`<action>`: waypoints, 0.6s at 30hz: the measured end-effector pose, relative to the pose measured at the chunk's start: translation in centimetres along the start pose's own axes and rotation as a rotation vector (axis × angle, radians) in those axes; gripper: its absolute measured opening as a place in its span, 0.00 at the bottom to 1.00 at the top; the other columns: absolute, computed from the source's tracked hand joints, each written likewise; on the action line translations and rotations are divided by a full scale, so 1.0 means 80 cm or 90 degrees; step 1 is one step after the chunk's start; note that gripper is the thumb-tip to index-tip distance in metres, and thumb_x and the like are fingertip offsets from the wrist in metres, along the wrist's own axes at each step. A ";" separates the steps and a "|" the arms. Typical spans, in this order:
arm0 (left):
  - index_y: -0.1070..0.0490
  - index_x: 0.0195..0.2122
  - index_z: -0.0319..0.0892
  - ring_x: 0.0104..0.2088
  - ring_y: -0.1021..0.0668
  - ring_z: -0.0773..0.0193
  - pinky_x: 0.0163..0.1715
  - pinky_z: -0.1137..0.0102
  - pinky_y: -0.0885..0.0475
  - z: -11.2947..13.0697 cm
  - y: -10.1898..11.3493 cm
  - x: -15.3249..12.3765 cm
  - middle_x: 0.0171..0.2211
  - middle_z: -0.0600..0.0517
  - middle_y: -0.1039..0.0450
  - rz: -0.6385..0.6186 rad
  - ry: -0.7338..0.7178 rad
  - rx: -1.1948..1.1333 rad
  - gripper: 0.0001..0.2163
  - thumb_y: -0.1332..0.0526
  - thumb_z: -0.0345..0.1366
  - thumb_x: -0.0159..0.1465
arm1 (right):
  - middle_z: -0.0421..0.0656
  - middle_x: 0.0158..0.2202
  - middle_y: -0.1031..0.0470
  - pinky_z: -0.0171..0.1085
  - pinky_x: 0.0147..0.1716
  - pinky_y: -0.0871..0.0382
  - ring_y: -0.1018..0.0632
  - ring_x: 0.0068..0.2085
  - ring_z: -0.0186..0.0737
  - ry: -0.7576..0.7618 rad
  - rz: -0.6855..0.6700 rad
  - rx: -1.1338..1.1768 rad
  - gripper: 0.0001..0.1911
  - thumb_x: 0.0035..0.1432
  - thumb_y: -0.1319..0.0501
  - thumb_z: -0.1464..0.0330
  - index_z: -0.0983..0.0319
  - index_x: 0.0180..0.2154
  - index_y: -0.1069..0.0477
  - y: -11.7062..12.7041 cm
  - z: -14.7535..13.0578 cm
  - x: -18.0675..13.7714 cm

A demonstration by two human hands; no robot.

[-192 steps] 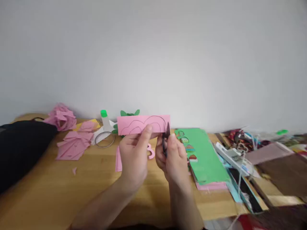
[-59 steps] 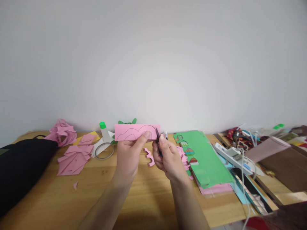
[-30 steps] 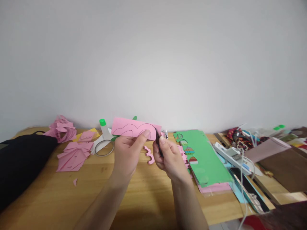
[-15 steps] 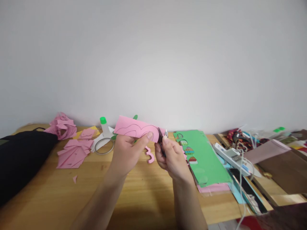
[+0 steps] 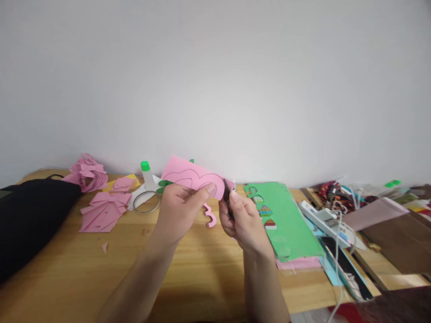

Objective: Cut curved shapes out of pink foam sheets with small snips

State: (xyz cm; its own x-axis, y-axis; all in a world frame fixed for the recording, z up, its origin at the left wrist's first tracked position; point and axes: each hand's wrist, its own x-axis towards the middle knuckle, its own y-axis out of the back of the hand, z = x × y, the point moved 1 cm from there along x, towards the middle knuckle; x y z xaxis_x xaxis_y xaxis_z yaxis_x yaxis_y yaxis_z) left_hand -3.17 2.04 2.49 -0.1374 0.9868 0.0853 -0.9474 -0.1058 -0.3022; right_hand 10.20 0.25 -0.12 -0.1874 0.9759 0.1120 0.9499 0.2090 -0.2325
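Between the thumb and fingers of my left hand (image 5: 180, 213) is a sheet of pink paper (image 5: 182, 168) with curved lines drawn on it. My right hand (image 5: 244, 217) is closed around dark scissors (image 5: 226, 190), whose blades meet the paper's right end along the drawn curve. Most of the scissors' handles are hidden in my fingers. A small silver-and-white tip shows above my right thumb; I cannot tell what it belongs to. Below the paper, a wavy pink cut-out (image 5: 211, 219) lies on the table.
Left on the wooden table (image 5: 134, 269) are a black bag (image 5: 33, 220), pink paper pieces (image 5: 104, 213), a green-capped glue bottle (image 5: 146, 175) and a tape ring (image 5: 134, 206). A green sheet (image 5: 292, 224), a white power strip (image 5: 325, 222) and a cable lie right.
My left hand has tilted the pink sheet, its left end rising slightly. The scissors stay at its right end, with my right hand nearly in place.
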 end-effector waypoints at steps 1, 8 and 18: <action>0.27 0.13 0.42 0.17 0.26 0.62 0.18 0.69 0.28 -0.001 0.000 0.000 0.14 0.53 0.30 -0.032 -0.005 0.009 0.11 0.30 0.33 0.49 | 0.29 0.13 0.48 0.28 0.11 0.59 0.52 0.14 0.25 0.001 -0.002 0.000 0.26 0.60 0.41 0.46 0.59 0.23 0.40 0.000 0.000 0.000; 0.28 0.13 0.43 0.12 0.32 0.68 0.11 0.73 0.38 -0.007 0.004 -0.001 0.13 0.57 0.31 -0.063 -0.043 0.012 0.12 0.31 0.32 0.52 | 0.29 0.14 0.48 0.28 0.11 0.58 0.52 0.14 0.25 -0.005 -0.005 -0.020 0.26 0.60 0.42 0.46 0.60 0.23 0.39 0.003 0.002 -0.001; 0.29 0.12 0.43 0.11 0.34 0.71 0.10 0.73 0.42 -0.005 0.003 -0.001 0.12 0.57 0.33 -0.024 -0.071 0.011 0.14 0.29 0.32 0.51 | 0.29 0.14 0.47 0.28 0.11 0.58 0.52 0.14 0.24 0.002 -0.007 -0.017 0.26 0.60 0.41 0.46 0.60 0.23 0.40 0.003 0.001 -0.001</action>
State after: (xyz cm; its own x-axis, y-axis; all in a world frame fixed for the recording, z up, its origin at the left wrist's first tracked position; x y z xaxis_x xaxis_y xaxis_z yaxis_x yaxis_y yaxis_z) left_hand -3.25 2.02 2.06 -0.1316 0.9704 0.2026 -0.9574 -0.0714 -0.2799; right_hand 10.44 0.24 -0.24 -0.1968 0.9734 0.1175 0.9542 0.2177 -0.2053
